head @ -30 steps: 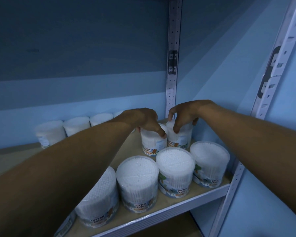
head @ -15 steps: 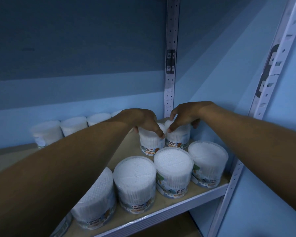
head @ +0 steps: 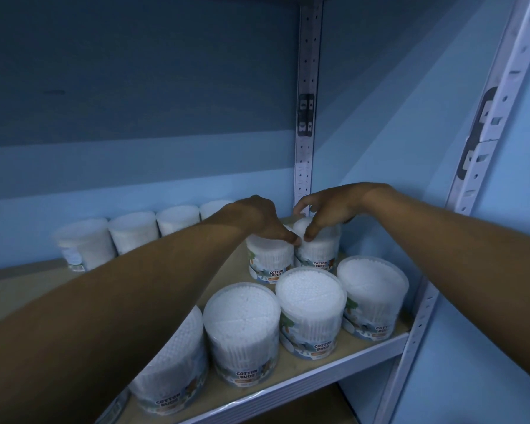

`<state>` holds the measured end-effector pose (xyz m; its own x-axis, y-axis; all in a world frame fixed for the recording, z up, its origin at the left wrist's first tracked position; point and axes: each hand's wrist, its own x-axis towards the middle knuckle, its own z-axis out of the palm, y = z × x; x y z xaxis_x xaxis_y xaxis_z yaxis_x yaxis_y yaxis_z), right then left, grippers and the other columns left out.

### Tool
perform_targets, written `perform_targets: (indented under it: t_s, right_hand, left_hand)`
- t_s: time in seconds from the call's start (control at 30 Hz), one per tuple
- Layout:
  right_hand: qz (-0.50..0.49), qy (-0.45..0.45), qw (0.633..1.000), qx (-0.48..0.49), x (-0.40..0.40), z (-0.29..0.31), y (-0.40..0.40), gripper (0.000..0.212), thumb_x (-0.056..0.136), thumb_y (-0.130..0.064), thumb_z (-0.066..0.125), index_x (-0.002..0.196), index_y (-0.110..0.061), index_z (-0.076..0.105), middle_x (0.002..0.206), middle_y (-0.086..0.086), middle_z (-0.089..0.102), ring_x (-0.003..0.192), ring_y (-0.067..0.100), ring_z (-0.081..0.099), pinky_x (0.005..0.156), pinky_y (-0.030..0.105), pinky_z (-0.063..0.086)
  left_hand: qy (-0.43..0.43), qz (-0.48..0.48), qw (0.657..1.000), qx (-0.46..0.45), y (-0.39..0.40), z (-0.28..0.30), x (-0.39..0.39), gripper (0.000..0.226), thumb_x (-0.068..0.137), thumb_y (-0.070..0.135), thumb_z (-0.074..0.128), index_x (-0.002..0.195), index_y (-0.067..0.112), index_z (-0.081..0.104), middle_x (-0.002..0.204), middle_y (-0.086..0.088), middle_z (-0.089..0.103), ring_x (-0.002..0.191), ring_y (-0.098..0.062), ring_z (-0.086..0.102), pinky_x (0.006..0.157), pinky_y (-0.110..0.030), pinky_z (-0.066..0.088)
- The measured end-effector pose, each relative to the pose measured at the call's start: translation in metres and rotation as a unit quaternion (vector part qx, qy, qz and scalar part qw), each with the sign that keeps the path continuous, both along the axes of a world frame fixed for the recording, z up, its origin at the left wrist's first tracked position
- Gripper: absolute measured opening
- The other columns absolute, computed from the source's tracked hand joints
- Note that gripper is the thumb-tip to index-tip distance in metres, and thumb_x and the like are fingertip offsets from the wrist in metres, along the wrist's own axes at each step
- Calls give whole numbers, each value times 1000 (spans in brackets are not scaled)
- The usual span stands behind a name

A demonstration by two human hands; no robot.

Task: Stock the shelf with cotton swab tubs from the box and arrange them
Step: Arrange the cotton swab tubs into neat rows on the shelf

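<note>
- Head view: the left hand (head: 259, 220) rests on top of a cotton swab tub (head: 268, 260) in the second row of the shelf (head: 303, 381), near the back right corner. Fingers curl down over the lid; the thumb tip lies at the tub's right rim.
- The tub under the left hand stands upright, directly beneath the palm, label reading "COTTON BUDS" toward the front edge.
- The right hand (head: 331, 209) sits over a second tub (head: 317, 249), which stands touching the first on its right, closest to the back right corner. Fingers curl around the lid; the thumb presses the tub's left upper rim, the other fingers reach over its far side.
- The two thumbs nearly meet in the seam between the two tubs.
- A front row of tubs (head: 311, 310) stands along the front edge, upright, side by side, lids up.
- A back row of tubs (head: 132, 231) lines the rear edge, left of the hands, partly hidden by the left forearm.
- A perforated rear upright post (head: 308, 87) rises at the back right corner; a front upright post (head: 490, 123) rises at the front right corner.
</note>
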<state>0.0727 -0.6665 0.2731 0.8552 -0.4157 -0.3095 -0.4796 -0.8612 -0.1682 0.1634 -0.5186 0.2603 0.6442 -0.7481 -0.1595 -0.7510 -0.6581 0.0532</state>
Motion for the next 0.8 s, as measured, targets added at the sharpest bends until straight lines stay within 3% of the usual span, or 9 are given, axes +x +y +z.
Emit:
perform_targets:
  t_s: [0.07, 0.13, 0.3, 0.5, 0.8]
  right_hand:
    - [-6, -15, 1000, 1, 1, -1, 0, 74, 70, -58, 81, 136, -47, 47, 139, -8, 45, 124, 24, 50, 94, 40, 55]
    - [-4, -15, 1000, -9, 3, -2, 0, 71, 70, -59, 81, 133, -44, 52, 139, -7, 46, 118, 26, 54, 89, 39, 58]
    - [10, -14, 999, -28, 4, -4, 2, 60, 72, -52, 83, 126, -41, 59, 139, -6, 46, 117, 26, 54, 86, 38, 60]
    - [26, -10, 999, -24, 5, -5, 0, 58, 72, -46, 83, 124, -45, 59, 124, -11, 46, 115, 21, 51, 89, 37, 57]
    - [47, -22, 998, -46, 10, -11, -5, 58, 72, -51, 81, 125, -47, 55, 123, -12, 46, 115, 20, 52, 95, 38, 54]
  left_hand:
    - [29, -15, 999, -5, -1, 1, 2, 93, 72, 73, 66, 142, 17, 45, 137, -4, 52, 105, -22, 60, 74, -29, 56]
    - [74, -16, 997, -5, 0, 3, 2, 88, 73, 66, 72, 143, 20, 45, 140, -3, 49, 117, -25, 56, 86, -35, 58]
    - [64, -10, 998, -4, -2, 1, 3, 85, 70, 64, 75, 137, 18, 52, 131, -3, 54, 108, -27, 60, 79, -36, 61]
    - [58, 16, 998, -9, -4, -1, 1, 84, 66, 68, 76, 124, 11, 58, 115, -6, 59, 91, -26, 64, 72, -38, 63]
    - [47, 34, 998, -6, -4, -1, 0, 80, 66, 65, 78, 121, 9, 58, 111, -8, 57, 77, -26, 62, 71, -40, 63]
